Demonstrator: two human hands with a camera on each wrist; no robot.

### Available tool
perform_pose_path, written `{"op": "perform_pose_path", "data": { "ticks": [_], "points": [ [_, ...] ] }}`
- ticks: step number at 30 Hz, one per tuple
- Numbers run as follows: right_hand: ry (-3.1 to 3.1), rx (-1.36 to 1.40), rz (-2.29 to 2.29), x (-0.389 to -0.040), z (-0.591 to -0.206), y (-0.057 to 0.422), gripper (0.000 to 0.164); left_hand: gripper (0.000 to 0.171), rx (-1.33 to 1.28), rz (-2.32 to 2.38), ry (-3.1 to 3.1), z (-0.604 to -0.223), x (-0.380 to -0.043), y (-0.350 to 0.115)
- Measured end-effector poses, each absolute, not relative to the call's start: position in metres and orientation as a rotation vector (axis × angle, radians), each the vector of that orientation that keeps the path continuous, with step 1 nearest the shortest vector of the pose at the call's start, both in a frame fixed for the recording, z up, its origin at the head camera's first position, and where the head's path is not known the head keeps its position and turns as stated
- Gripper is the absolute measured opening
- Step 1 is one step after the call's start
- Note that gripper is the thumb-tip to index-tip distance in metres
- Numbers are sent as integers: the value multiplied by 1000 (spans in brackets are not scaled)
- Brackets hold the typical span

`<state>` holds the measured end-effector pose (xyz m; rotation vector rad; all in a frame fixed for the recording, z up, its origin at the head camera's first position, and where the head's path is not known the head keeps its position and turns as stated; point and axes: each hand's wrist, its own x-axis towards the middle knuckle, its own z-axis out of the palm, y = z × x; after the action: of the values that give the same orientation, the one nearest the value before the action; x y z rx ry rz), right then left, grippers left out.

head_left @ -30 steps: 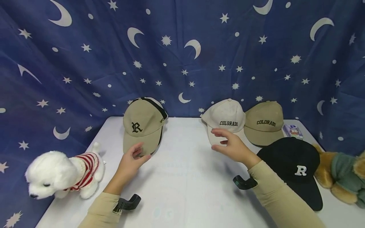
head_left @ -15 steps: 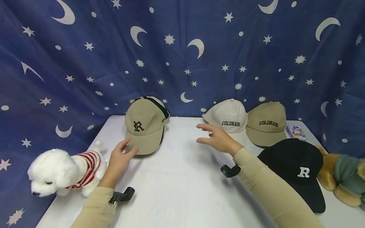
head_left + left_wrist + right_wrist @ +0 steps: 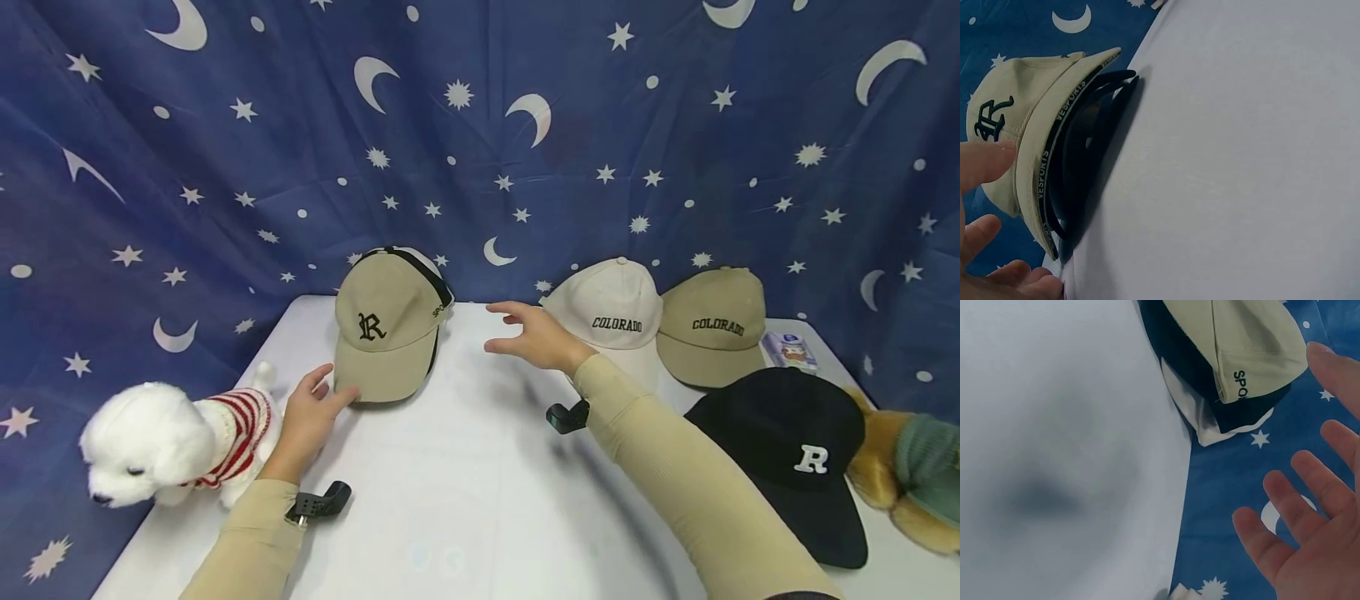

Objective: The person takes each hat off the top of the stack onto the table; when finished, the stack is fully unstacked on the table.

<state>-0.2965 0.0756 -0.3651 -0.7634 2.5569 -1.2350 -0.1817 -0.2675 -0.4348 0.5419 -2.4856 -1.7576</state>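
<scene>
A beige baseball cap [image 3: 397, 304] with a black R on its front stands at the back left of the table, brim toward me. My left hand [image 3: 306, 417], fingers apart and loosely bent, is by the left corner of its brim and holds nothing. In the left wrist view the thumb [image 3: 988, 164] overlaps the beige crown. My right hand [image 3: 542, 336] reaches in from the right, fingers spread and empty, between the beige cap and a cream COLORADO cap [image 3: 615, 292]. In the right wrist view, the beige cap's dark-and-white side [image 3: 1235, 412] lies beyond the fingers.
A tan COLORADO cap [image 3: 712, 312], a small purple box [image 3: 790, 352] and a black cap [image 3: 787, 450] with a white R sit on the right, beside a brown plush toy [image 3: 922, 475]. A white plush dog [image 3: 150, 442] stands at left. A starry blue cloth [image 3: 450, 125] hangs behind the white table [image 3: 450, 492].
My right hand has moved left, away from the cream cap toward the beige one. My left hand has shifted left from in front of the beige brim to its corner. The view has shifted slightly.
</scene>
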Motion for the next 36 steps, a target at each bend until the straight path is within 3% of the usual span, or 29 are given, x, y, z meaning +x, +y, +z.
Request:
{"op": "perform_pose_path", "data": {
  "ticks": [13,22,36],
  "points": [
    [2525,-650,-1232,-312,-365,59,70,85,453,-1848,-2496,-436,-210,-272],
    [2481,-723,-1300,-318,-366,47,73,94,389,-1885,-2503,-432,-220,-270],
    [2454,-747,-1280,-320,-375,32,73,90,415,-1940,-2375,-442,-228,-280]
  ]
}}
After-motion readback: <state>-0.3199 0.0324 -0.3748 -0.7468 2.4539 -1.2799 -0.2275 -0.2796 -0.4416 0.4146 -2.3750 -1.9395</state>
